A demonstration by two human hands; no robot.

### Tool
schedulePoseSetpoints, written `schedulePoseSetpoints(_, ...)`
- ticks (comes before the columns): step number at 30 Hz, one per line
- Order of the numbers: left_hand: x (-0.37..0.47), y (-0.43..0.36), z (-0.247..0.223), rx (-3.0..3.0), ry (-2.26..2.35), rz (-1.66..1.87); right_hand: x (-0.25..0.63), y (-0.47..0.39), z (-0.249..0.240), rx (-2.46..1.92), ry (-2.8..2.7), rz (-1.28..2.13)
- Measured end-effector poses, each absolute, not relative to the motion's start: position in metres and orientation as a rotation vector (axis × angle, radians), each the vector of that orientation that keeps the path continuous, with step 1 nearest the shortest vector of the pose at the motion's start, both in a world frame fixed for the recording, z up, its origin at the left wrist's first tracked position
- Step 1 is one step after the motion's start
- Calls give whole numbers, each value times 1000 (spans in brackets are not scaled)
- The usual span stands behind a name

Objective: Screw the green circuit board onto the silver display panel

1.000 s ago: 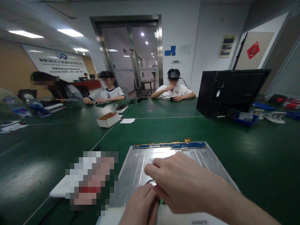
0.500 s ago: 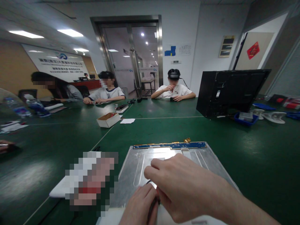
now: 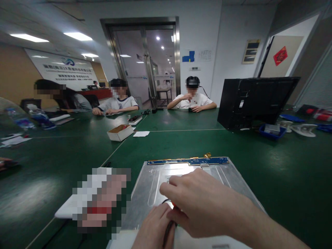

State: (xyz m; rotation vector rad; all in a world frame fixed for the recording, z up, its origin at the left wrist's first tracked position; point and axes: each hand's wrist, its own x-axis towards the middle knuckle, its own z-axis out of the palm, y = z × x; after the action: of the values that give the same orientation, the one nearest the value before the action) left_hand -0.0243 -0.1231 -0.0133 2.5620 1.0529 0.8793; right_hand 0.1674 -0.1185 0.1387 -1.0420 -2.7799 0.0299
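Note:
A flat metal panel (image 3: 140, 204) lies on the green table in front of me, with a narrow blue circuit board (image 3: 215, 160) along its far edge. Both hands are over its near part. My right hand (image 3: 201, 204) is closed, fingers curled down; a small orange-red bit of what it grips shows under the fingers, the rest hidden. Just beside it, my left hand (image 3: 155, 224) is closed too, its fingertips almost meeting the right hand. A thin dark wire (image 3: 166, 200) arcs out above the left fingers, and a dark strip shows along that hand, partly covered.
Left of the panel lies a white object (image 3: 64, 209), mostly blurred out. Farther off stand a small open box (image 3: 120, 133), a black monitor (image 3: 254, 100) and a blue tray (image 3: 272, 131). Water bottles (image 3: 41, 117) stand at far left. Several people sit around the table.
My right hand has turned and lifted slightly, uncovering more of the orange-red bit and the dark wire. The left hand and the panel stay in place.

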Motion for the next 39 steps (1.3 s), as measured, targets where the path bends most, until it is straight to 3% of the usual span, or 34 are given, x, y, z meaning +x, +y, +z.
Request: schedulePoseSetpoints(39, -25, -122, -17, 2581, 1028, 841, 166, -117, 134, -1015, -2769, -12)
